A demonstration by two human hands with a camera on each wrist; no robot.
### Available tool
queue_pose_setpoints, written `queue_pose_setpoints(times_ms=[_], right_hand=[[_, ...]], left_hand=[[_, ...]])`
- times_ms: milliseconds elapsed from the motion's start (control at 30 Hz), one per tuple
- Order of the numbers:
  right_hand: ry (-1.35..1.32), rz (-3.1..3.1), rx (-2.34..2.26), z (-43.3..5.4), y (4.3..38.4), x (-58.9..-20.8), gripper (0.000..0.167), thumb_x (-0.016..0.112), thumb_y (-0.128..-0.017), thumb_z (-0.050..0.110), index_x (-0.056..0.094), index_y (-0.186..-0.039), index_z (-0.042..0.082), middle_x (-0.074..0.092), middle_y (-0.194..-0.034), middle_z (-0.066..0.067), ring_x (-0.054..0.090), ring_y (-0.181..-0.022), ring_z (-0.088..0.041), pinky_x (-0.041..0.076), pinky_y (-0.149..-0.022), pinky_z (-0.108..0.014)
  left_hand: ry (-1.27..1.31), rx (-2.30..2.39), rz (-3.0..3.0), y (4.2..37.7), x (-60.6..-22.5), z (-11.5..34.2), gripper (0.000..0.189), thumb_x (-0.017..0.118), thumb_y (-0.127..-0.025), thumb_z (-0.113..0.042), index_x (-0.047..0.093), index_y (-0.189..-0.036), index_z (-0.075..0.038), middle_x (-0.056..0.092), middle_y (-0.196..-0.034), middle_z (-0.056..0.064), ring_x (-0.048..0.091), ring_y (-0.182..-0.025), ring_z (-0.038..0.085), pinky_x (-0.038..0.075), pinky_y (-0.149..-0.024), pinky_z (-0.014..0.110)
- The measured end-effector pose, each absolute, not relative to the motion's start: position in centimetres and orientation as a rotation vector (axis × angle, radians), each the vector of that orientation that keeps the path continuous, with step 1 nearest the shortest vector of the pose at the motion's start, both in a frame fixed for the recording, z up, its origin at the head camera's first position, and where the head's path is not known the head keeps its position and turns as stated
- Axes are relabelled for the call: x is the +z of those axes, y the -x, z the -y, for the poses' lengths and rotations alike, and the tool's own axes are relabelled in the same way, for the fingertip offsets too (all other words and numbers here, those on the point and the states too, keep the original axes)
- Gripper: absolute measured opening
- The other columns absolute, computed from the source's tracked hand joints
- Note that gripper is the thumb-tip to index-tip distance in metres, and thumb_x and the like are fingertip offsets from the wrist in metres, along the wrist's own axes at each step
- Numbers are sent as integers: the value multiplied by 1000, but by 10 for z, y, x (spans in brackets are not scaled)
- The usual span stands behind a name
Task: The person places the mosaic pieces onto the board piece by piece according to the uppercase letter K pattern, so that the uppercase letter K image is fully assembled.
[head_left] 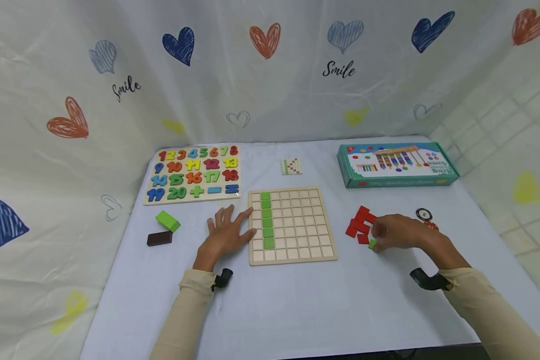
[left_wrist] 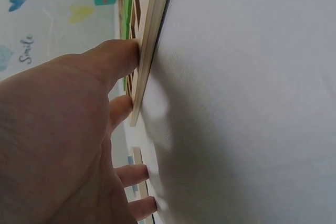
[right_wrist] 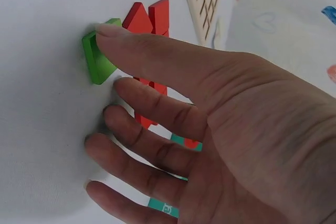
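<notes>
Watching right hand [head_left: 398,231] touch green tile [right_wrist: 104,67], I can't tell if pinching; grid board [head_left: 297,230] leftward, left hand [head_left: 227,235] spread.

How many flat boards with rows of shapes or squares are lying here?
2. The grid board lies near the middle, the left hand touching its left edge. The number board lies farther back and to the left. Neither is much covered.

That white-clothed table [head_left: 306,310] bears a number puzzle [head_left: 192,172] at its far-left corner, a toy box [head_left: 398,165] far-right, a grid board [head_left: 292,226] midway.
</notes>
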State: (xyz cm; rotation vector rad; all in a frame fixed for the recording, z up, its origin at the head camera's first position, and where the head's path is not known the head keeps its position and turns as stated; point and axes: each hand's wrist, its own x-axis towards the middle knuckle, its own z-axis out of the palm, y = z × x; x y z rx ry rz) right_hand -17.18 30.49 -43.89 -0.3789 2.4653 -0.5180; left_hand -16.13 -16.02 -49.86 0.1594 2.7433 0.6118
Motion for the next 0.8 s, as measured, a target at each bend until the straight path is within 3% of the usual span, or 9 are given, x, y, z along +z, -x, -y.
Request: queue_pose_setpoints(times_ms=[300,800], right_hand=[[355,-2439,-513,-303,173,-441,37,91,-83,27,70,-106,7,65,-98,-3,58,-94,-22,54,-76,-37],[354,-2434,-557,-300,167,-438,40,90,-85,23,65,-109,4,63,-97,-4,57,-93,-22,54,-75,-36]], left_hand=[[-160,607,-2741,162,-499,160,72,60,-105,-53,31,-168,-34,9,-175,20,1,-160,46,1,-122,77],[-158,606,-2734,162,-499,161,73,59,-105,-53,30,-169,-34,8,-175,20,0,-160,46,0,-122,77]])
